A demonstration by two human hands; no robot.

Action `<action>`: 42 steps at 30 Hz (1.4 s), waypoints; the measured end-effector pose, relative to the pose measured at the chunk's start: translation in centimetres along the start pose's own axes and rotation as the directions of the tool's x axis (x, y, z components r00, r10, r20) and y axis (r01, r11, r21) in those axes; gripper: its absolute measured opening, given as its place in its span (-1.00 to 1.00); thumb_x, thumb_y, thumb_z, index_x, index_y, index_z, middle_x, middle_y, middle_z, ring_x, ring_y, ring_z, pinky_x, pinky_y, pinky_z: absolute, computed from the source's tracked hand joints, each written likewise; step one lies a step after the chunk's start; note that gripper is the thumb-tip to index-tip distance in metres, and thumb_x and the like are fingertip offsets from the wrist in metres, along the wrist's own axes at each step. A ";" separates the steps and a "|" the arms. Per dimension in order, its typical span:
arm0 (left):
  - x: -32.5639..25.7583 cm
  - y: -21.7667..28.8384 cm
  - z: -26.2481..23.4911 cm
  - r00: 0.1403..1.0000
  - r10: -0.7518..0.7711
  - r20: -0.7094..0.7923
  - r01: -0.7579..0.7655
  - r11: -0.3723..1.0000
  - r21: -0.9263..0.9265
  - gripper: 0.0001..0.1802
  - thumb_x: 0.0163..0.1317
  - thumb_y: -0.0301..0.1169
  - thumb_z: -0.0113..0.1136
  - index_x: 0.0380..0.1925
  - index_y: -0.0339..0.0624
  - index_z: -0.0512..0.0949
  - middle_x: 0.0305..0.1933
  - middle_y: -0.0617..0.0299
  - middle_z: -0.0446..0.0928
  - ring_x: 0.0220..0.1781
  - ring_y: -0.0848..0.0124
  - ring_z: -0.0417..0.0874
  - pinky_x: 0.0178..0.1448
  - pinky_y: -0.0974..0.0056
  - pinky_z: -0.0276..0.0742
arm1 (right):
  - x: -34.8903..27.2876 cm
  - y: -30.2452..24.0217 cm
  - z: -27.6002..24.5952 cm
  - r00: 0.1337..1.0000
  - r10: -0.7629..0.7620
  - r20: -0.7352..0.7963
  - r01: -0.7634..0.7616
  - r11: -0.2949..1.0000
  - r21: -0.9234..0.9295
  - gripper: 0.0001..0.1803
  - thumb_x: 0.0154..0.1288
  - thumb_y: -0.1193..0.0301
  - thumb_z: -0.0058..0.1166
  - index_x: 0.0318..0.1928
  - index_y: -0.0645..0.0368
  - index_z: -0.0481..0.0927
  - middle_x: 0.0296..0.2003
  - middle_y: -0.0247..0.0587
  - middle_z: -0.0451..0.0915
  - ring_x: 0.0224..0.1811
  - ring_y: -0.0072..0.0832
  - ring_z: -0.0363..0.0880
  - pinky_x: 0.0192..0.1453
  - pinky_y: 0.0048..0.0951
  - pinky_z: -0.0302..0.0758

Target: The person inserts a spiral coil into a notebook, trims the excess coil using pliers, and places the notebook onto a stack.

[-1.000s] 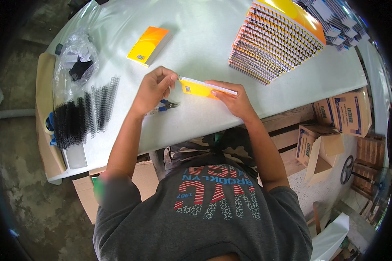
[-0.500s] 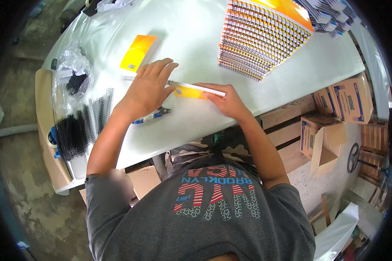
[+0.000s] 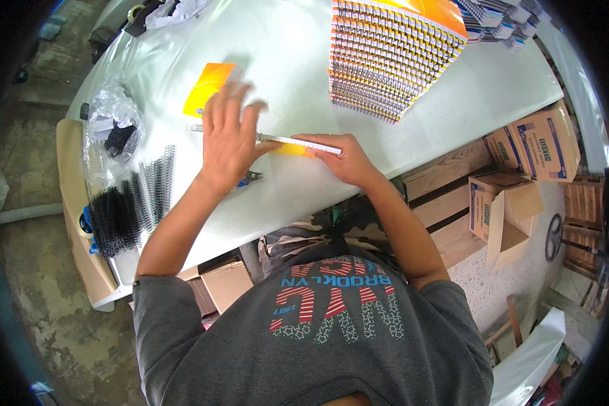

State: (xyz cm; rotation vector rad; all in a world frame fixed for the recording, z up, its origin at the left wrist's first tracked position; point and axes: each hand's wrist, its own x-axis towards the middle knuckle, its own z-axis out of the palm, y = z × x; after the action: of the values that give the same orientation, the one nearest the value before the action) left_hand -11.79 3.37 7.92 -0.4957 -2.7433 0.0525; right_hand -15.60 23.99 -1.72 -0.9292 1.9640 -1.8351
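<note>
- Right hand point(image 3: 348, 159) is holding the yellow notebook point(image 3: 292, 149), its grip pinching the right end, with the white page edge facing up.
- Left hand point(image 3: 229, 139) is hovering at the notebook's left end, grip sitting pretty wide, fingers spreading and blurring; can't tell if the thumb is touching.
- A thin coil point(image 3: 196, 127) is poking out past that hand, left of the notebook.
- Edges: the surface point(image 3: 291, 88) is ending a bit nearer the person than the notebook; beyond it, a pale stretch is running up between the loose notebook point(image 3: 210, 88) on the far left and the notebook stack point(image 3: 396, 64) on the far right.
- Tightest spot: pliers point(image 3: 252, 176) are lying just near-left of the notebook, partly hiding behind the left wrist.
- Black coils point(image 3: 115, 210) are bunching well left of it.
- Writing: cardboard boxes point(image 3: 538, 145) well right of it are showing dark lettering; the shirt point(image 3: 335, 304), nearer the person, is wearing big red-and-blue letters.
</note>
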 end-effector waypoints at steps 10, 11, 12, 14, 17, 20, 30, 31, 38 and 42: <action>-4.9 0.0 3.2 0.940 -0.043 -0.338 0.107 0.979 0.173 0.31 -0.01 0.41 -0.08 0.29 -0.56 -0.33 0.39 -0.43 -0.42 0.41 -0.35 -0.49 0.29 -0.35 -0.66 | -3.0 -3.5 3.5 0.993 -0.084 -0.088 0.089 0.994 0.058 -0.67 0.24 0.57 -0.02 0.03 0.23 0.53 -0.06 -0.08 0.60 -0.06 -0.45 0.58 0.03 -0.50 0.46; -4.4 -0.4 3.4 0.900 -0.175 -0.399 0.197 0.980 0.016 0.31 0.00 0.42 -0.11 0.29 -0.57 -0.35 0.39 -0.42 -0.47 0.40 -0.34 -0.54 0.28 -0.35 -0.70 | -2.8 -3.9 3.7 0.980 -0.188 -0.068 0.186 0.982 -0.035 -0.68 0.25 0.59 -0.02 0.03 0.28 0.52 -0.07 -0.08 0.60 -0.05 -0.45 0.58 0.03 -0.49 0.46; -4.1 -0.5 3.5 0.845 -0.309 -0.437 0.271 0.951 -0.147 0.32 0.00 0.43 -0.15 0.28 -0.58 -0.38 0.39 -0.41 -0.51 0.39 -0.33 -0.59 0.27 -0.34 -0.75 | -3.0 -4.8 3.9 0.980 -0.184 -0.077 0.179 0.981 -0.075 -0.67 0.22 0.61 -0.01 0.02 0.28 0.53 -0.06 -0.03 0.58 -0.06 -0.33 0.60 0.02 -0.46 0.48; -8.6 3.3 5.8 0.987 -0.013 -0.162 -0.012 0.988 -0.153 0.14 0.14 0.23 -0.10 0.28 -0.60 -0.30 0.40 -0.39 -0.43 0.43 -0.25 -0.51 0.32 -0.33 -0.66 | -3.1 -4.6 3.5 0.980 -0.169 -0.107 0.164 0.985 -0.053 -0.66 0.21 0.62 -0.01 0.02 0.26 0.52 -0.05 -0.03 0.58 -0.05 -0.30 0.60 0.01 -0.46 0.48; -10.4 4.3 4.9 0.940 0.137 -0.313 -0.138 0.990 0.016 0.05 0.17 0.26 -0.18 0.28 -0.56 -0.04 0.41 -0.35 -0.34 0.44 -0.22 -0.44 0.33 -0.35 -0.59 | -3.6 -3.8 2.8 0.978 -0.142 -0.150 0.139 0.990 -0.031 -0.51 0.11 0.68 -0.09 0.09 0.13 0.49 -0.01 -0.07 0.55 0.00 -0.22 0.56 0.08 -0.41 0.47; -5.2 2.0 2.7 0.848 0.045 -0.528 -0.033 0.999 0.031 0.07 0.18 0.30 -0.27 0.29 -0.54 -0.10 0.41 -0.36 -0.34 0.45 -0.18 -0.43 0.34 -0.32 -0.58 | -4.3 -3.2 3.9 0.980 -0.200 0.023 0.201 0.972 -0.123 -0.46 0.04 0.69 -0.08 0.10 0.13 0.48 0.04 -0.08 0.52 0.03 -0.22 0.54 0.11 -0.36 0.46; -6.2 3.1 2.2 0.840 0.121 -0.528 -0.117 0.992 0.041 0.14 0.04 0.37 -0.08 0.20 -0.57 0.00 0.23 -0.57 -0.04 0.28 -0.46 -0.03 0.26 -0.38 -0.09 | -5.9 -1.1 5.8 0.973 -0.229 -0.013 0.226 0.968 -0.110 -0.39 -0.03 0.70 -0.04 0.14 0.13 0.44 0.05 -0.11 0.51 0.00 -0.23 0.56 0.04 -0.38 0.48; -6.0 3.3 2.6 0.851 0.035 -0.525 -0.057 0.998 -0.025 0.15 0.04 0.37 -0.06 0.23 -0.53 -0.03 0.26 -0.56 -0.10 0.30 -0.47 -0.09 0.27 -0.39 -0.15 | -5.4 -0.8 6.1 0.941 -0.336 -0.023 0.331 0.935 -0.128 -0.38 -0.04 0.70 -0.04 0.14 0.13 0.44 0.05 -0.10 0.51 0.00 -0.23 0.56 0.04 -0.37 0.48; -10.4 6.9 4.8 0.921 0.106 -0.375 -0.147 0.986 -0.082 0.14 0.00 0.42 -0.11 0.20 -0.50 0.12 0.25 -0.54 -0.01 0.27 -0.51 -0.01 0.14 -0.56 -0.20 | -6.3 -1.3 5.3 0.977 -0.212 -0.019 0.208 0.970 -0.125 -0.42 -0.02 0.68 -0.04 0.12 0.14 0.45 0.01 -0.07 0.53 0.01 -0.20 0.55 0.07 -0.33 0.47; -9.2 7.2 5.0 0.947 0.025 -0.320 -0.062 0.992 -0.107 0.18 0.06 0.43 -0.24 0.24 -0.58 -0.01 0.27 -0.61 -0.13 0.33 -0.49 -0.16 0.21 -0.51 -0.37 | -6.1 -1.2 6.0 0.954 -0.299 0.020 0.299 0.948 -0.105 -0.44 0.02 0.56 0.07 0.13 0.12 0.44 0.01 -0.07 0.53 -0.02 -0.16 0.55 0.04 -0.33 0.48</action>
State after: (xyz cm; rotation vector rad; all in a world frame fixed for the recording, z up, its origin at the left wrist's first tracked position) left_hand -3.00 7.10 -0.52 -0.5447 -2.4275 -0.1638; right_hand -7.08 23.21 -2.64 -1.3274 2.0271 -1.8914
